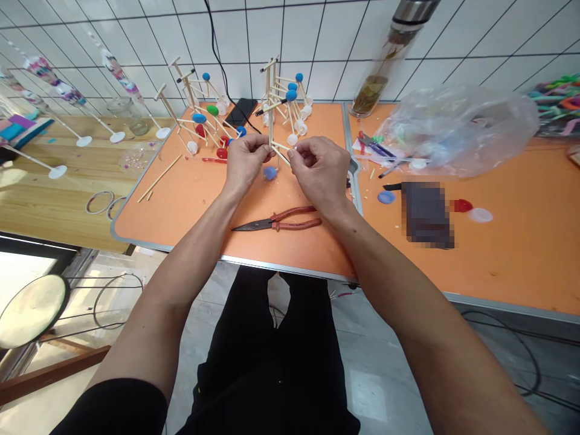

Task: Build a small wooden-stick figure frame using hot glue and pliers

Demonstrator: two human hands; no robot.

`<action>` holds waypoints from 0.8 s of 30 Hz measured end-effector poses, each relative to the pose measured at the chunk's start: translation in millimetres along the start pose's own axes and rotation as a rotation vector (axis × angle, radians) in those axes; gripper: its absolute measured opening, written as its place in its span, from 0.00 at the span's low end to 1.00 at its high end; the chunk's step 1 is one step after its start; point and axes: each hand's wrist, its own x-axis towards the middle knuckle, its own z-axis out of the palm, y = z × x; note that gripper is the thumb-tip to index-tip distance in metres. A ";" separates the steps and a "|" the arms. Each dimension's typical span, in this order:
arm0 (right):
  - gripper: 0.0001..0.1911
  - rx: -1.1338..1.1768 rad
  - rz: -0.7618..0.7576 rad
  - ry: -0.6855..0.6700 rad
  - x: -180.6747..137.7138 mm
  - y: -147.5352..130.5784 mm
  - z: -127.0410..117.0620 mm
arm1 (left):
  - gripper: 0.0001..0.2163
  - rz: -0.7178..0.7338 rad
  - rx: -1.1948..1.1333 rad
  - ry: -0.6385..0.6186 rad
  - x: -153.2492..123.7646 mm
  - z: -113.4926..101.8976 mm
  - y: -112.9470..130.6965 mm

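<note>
Over the orange table my left hand (248,162) is closed, thumb and fingers pinching a frame of thin wooden sticks (270,124). My right hand (321,172) is closed too, its fingertips on the end of a light wooden stick (281,155) that meets the frame at an angle. The fingers partly hide the joint. Below the sticks is a blue bottle cap (270,173); whether it is attached I cannot tell. Long-nose pliers with red handles (273,222) lie in front of my hands.
Similar stick models with coloured caps (199,118) stand at the back left, near a black phone (241,113). A tall bottle (372,90) and a plastic bag (457,130) are at the back right. A loose stick (159,178) lies left; a blurred dark object (428,214) lies right.
</note>
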 end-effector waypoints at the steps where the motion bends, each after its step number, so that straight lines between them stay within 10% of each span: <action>1: 0.07 0.002 0.003 -0.003 0.1 0.0 -0.1 | 0.06 -0.001 -0.002 -0.001 0.0 0.0 0.1; 24: 0.07 0.007 0.033 -0.022 0.1 -4.5 -2.4 | 0.06 -0.019 0.047 0.009 -1.8 0.4 2.5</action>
